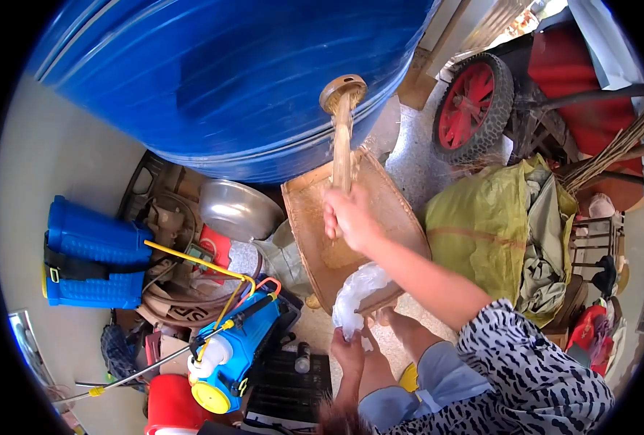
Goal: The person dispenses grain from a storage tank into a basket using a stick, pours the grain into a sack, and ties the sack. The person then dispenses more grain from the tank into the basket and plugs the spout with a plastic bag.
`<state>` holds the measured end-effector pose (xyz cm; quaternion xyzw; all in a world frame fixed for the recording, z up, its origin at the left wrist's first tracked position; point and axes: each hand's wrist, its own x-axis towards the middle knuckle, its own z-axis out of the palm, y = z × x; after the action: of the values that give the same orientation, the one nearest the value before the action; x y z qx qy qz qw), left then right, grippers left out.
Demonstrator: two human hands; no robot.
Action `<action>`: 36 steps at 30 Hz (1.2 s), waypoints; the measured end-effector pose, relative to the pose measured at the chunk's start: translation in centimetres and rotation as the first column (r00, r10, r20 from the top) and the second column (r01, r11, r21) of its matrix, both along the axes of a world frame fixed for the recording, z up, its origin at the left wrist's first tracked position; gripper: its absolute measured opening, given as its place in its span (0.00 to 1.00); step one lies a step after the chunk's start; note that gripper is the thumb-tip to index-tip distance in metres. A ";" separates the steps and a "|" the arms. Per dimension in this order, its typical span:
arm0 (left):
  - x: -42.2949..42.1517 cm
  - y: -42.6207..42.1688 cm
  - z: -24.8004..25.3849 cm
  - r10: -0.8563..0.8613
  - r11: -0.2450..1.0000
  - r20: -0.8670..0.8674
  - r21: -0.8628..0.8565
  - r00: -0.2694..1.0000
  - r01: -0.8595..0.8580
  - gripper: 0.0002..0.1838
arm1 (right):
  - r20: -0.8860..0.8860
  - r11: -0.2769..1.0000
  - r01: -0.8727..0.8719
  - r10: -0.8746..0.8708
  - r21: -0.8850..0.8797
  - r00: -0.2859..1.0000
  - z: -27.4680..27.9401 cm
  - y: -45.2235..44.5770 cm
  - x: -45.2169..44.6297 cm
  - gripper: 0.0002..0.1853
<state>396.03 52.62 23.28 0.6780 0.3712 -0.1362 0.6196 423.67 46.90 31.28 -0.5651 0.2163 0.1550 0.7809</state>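
Note:
My right hand is closed around a wooden stick. The stick's far end reaches into the round brown outlet on the side of a large blue drum. Pale yellow grain-like bits show at the outlet's lip. Beneath this hand lies a shallow woven basket, with some fine yellowish material on its bottom. Lower down, my left hand grips a crumpled clear plastic bag, which rests over the basket's near edge.
A metal basin stands left of the basket. Further left are a blue and yellow sprayer, another blue tank and a red bucket. On the right sit a full yellow-green sack and a red-rimmed wheel.

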 end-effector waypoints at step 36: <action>1.1 0.8 0.7 -0.064 0.997 0.095 0.037 0.993 0.061 0.10 | 0.198 0.708 0.138 0.003 -0.693 0.980 -0.3 -0.5 5.0 0.11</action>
<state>397.12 53.45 23.95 0.7055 0.3218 -0.1164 0.6206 428.63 46.40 31.00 -0.8229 0.2065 -0.0206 0.5289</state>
